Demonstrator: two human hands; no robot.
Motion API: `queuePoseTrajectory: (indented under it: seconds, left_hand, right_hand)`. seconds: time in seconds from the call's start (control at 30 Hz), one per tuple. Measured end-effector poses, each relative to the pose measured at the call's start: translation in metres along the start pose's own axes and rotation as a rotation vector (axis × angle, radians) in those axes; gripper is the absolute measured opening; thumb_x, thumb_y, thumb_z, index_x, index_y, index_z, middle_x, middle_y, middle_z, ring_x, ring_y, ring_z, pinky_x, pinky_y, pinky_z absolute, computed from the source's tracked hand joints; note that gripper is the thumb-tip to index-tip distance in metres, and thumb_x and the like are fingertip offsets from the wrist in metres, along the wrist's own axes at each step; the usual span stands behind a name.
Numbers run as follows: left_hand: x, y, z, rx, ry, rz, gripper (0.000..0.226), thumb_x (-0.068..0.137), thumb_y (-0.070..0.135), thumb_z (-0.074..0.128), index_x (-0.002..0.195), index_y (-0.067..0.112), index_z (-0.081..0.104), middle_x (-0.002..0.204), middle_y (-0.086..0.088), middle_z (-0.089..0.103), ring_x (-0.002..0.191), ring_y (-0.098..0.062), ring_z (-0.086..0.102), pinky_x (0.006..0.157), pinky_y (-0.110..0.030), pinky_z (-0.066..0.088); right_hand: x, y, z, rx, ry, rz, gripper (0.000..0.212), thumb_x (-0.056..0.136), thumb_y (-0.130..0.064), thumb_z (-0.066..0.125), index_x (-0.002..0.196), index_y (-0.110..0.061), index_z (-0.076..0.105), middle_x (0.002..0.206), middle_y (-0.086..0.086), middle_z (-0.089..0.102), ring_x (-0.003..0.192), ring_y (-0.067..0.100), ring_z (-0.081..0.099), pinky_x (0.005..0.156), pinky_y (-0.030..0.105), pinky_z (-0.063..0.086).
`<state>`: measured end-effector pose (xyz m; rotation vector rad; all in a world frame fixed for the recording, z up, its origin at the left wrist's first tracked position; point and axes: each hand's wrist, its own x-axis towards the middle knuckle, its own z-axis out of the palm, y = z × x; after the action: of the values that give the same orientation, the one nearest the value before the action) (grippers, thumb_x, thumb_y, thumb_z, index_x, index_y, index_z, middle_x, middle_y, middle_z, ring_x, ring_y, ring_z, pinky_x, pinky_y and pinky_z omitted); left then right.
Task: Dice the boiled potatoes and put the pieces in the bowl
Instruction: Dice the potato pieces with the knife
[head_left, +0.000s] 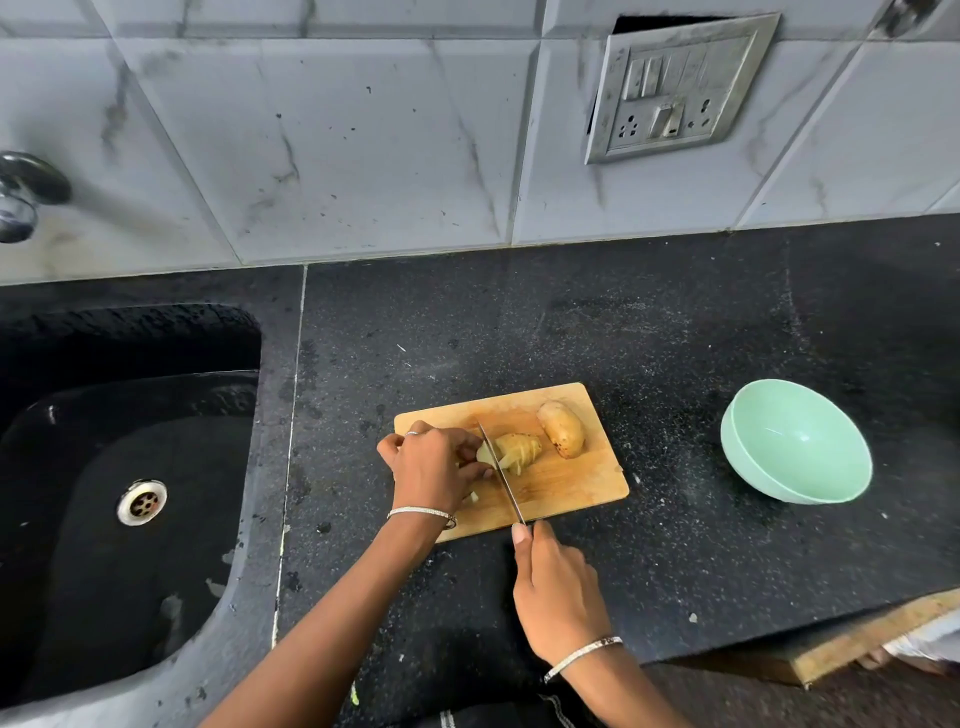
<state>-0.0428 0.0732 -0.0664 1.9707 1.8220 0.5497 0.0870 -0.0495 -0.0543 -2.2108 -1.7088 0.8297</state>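
on the black speckled worktop (675, 338), right of the sink (130, 415): wooden cutting board (571, 483), set at a slant. two potatoes on it. sliced potato (517, 449) near the board's middle, skin on, several cuts across it, slices leaning together. whole potato (561, 428) just beside it, toward the far right corner, uncut. left hand (431, 467): grip curled over the left end of the sliced potato, holding it down on the board. right hand (556, 587): grip wrapped round the handle of the knife (501, 475), one finger stretched toward the blade; handle itself hidden. blade edge down, in the sliced potato, close beside the left fingertips. small pale piece (474, 497) lies on the board by the left wrist. mint-green bowl (753, 467) stands on the worktop, well apart to the right of the board.
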Motion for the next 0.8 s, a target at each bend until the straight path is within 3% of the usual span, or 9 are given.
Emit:
queuePoseTrajectory:
  seconds: [0.17, 0.5, 0.7, 0.8]
  left_hand:
    - [0.003, 0.0, 0.002, -0.006, -0.029, -0.009, 0.042, 0.066, 0.05, 0.08, 0.106, 0.043, 0.068, 0.077, 0.019, 0.067, 0.101, -0.008, 0.048, 0.076, -0.031, 0.012]
    - [0.002, -0.001, 0.004, -0.023, -0.007, -0.007, 0.03, 0.067, 0.045, 0.081, 0.095, 0.037, 0.072, 0.075, 0.019, 0.067, 0.1, -0.009, 0.048, 0.075, -0.032, 0.011]
    - [0.003, 0.001, 0.004, -0.043, -0.007, -0.028, 0.025, 0.068, 0.039, 0.082, 0.092, 0.036, 0.073, 0.074, 0.018, 0.068, 0.101, -0.009, 0.049, 0.076, -0.032, 0.011]
    - [0.003, 0.001, 0.005, -0.054, -0.005, -0.036, 0.024, 0.069, 0.038, 0.081, 0.091, 0.036, 0.073, 0.074, 0.018, 0.069, 0.101, -0.009, 0.05, 0.076, -0.032, 0.012]
  right_hand:
    - [0.005, 0.003, 0.001, 0.012, -0.013, -0.005, 0.037, 0.104, -0.044, 0.019, 0.102, -0.02, 0.048, 0.089, 0.004, 0.065, 0.089, 0.03, 0.064, 0.068, 0.039, 0.041]
    - [0.004, 0.001, -0.002, 0.035, -0.063, 0.023, 0.034, 0.104, -0.044, 0.021, 0.091, -0.023, 0.044, 0.084, 0.001, 0.061, 0.085, 0.029, 0.063, 0.066, 0.039, 0.043]
    - [0.005, -0.011, -0.006, -0.039, -0.063, 0.076, 0.037, 0.105, -0.043, 0.024, 0.106, -0.018, 0.051, 0.101, 0.009, 0.065, 0.098, 0.035, 0.064, 0.066, 0.037, 0.04]
    - [0.01, -0.015, -0.011, -0.023, -0.109, 0.109, 0.042, 0.105, -0.044, 0.024, 0.11, -0.016, 0.055, 0.107, 0.011, 0.064, 0.102, 0.036, 0.062, 0.074, 0.039, 0.045]
